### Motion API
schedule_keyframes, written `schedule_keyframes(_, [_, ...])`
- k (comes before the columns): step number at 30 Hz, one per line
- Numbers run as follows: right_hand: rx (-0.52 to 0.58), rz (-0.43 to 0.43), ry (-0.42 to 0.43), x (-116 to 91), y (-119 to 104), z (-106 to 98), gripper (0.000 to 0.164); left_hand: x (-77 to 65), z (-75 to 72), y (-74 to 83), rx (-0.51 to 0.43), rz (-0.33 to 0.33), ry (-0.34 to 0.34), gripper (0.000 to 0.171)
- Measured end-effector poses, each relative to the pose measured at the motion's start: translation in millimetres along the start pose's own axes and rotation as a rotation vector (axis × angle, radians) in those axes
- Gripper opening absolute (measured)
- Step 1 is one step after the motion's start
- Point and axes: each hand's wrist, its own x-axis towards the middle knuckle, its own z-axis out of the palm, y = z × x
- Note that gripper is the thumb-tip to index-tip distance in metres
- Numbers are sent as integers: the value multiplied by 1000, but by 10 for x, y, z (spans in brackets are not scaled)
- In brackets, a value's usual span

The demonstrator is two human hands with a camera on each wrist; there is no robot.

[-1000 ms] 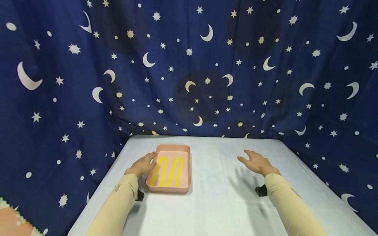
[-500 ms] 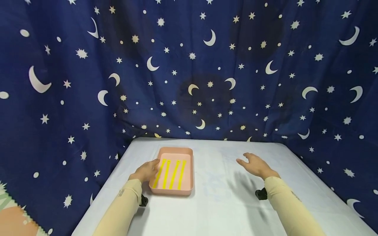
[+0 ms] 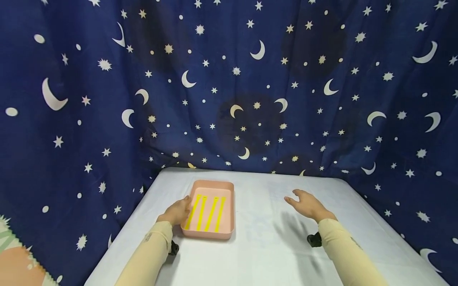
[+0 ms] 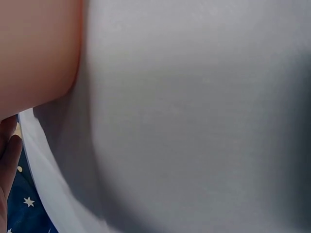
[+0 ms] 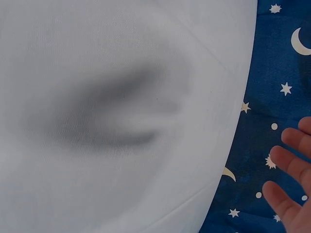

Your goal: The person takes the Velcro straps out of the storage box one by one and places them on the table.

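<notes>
A shallow pink tray (image 3: 229, 214) lies on the left half of the table. Inside it are several flat yellow straps (image 3: 210, 214) with slotted ends like cable ties, lying lengthwise side by side. My left hand (image 3: 177, 211) is at the tray's left rim, covering part of it. In the left wrist view its straight fingers (image 4: 10, 162) come up right beside the wall of the tray (image 4: 39, 53). My right hand (image 3: 308, 205) hovers over the right half of the table, holding nothing. The right wrist view shows its fingers (image 5: 290, 162) spread apart.
A white cloth covers the table (image 3: 264, 254). Behind it and along both sides hangs a dark blue curtain (image 3: 214, 99) with moons and stars. Each wrist carries a black camera mount, such as the right mount (image 3: 315, 240). A peach-coloured patterned fabric (image 3: 21, 266) shows at lower left.
My left hand has come in closer to the tray's left rim, its thumb no longer spread out over the tray. The right hand has hardly moved. The head view has shifted slightly.
</notes>
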Motion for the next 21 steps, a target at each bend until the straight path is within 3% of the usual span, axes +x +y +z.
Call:
schedule_keyframes(14, [3, -32, 18, 29, -51, 67, 80, 9, 51, 12, 8, -69, -11, 52])
schedule_keyframes(21, [9, -75, 91, 78, -98, 139, 61, 16, 84, 14, 38, -69, -12, 50])
